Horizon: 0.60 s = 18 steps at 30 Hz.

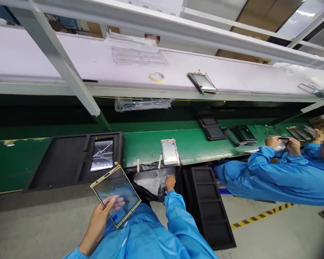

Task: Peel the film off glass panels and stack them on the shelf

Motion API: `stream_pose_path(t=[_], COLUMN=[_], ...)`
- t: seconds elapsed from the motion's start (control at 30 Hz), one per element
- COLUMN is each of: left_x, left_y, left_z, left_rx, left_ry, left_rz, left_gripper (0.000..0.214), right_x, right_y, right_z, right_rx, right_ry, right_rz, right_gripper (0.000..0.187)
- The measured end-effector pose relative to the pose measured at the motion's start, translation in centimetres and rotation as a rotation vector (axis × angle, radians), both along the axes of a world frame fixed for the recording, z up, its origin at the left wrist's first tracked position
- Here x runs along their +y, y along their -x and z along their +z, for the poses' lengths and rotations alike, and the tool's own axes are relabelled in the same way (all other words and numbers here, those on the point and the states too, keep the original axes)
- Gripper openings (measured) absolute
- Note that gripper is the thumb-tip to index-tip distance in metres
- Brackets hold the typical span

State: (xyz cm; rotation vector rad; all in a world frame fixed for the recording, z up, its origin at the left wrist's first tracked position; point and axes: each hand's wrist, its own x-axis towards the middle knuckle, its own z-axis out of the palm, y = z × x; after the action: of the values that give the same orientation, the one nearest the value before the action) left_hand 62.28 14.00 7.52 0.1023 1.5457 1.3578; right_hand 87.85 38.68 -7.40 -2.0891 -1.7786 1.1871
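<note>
My left hand [99, 215] grips a thin LCD screen panel [124, 190] by its lower left edge, tilted in front of my body. The panel has a dark glossy face, pale gold edges and a small blue tab. Over the mouth of a black plastic bag [144, 167] taped to the bench edge is my right hand [170, 182], its fingers curled closed. Crumpled clear plastic film [152, 185] fills the bag beside those fingers; whether they hold a piece of it is hidden. Just behind the bag, another panel [170, 151] lies on the green bench.
A black foam tray [62, 158] at left holds a film-covered screen [102, 154]. Another black tray [212, 208] stands right of the bag. Black frames [240, 135] lie farther right, near a co-worker's blue sleeve [261, 176]. The shelf above carries tape [157, 77] and stacked panels [202, 82].
</note>
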Motion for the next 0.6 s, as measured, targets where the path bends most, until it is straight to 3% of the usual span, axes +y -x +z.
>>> stream_pose_path(t=[0.1,0.23,0.3,0.37,0.47,0.6], left_x=[1.7,5.7,7.9,9.7,11.6,12.9], left_y=[-0.9,-3.1,-4.4,-5.7,-7.6,-9.5], left_z=[0.2,1.4,2.4,3.7,5.5,5.8], left_rx=[-0.005,0.003,0.011,0.011,-0.036,-0.086], left_ry=[-0.049,-0.15,-0.221,-0.285,-0.356,-0.408], left_rz=[0.038,0.024,0.004,-0.039,-0.15,-0.232], left_gripper=[0.058,0.057,0.055,0.056,0.064,0.069], right_x=[-1.0,-4.4,-5.7,-6.0,-3.8,3.9], right_y=[0.9,2.7,2.9,2.6,0.8,-3.6], right_z=[2.9,8.8,11.8,14.1,16.3,20.0], right_rx=[0.07,0.624,0.755,0.657,0.566,0.576], right_ry=[0.068,0.183,0.074,-0.132,-0.279,-0.468], right_rz=[0.003,0.224,0.323,0.343,0.294,0.182], right_gripper=[0.051,0.058,0.062,0.061,0.056,0.053])
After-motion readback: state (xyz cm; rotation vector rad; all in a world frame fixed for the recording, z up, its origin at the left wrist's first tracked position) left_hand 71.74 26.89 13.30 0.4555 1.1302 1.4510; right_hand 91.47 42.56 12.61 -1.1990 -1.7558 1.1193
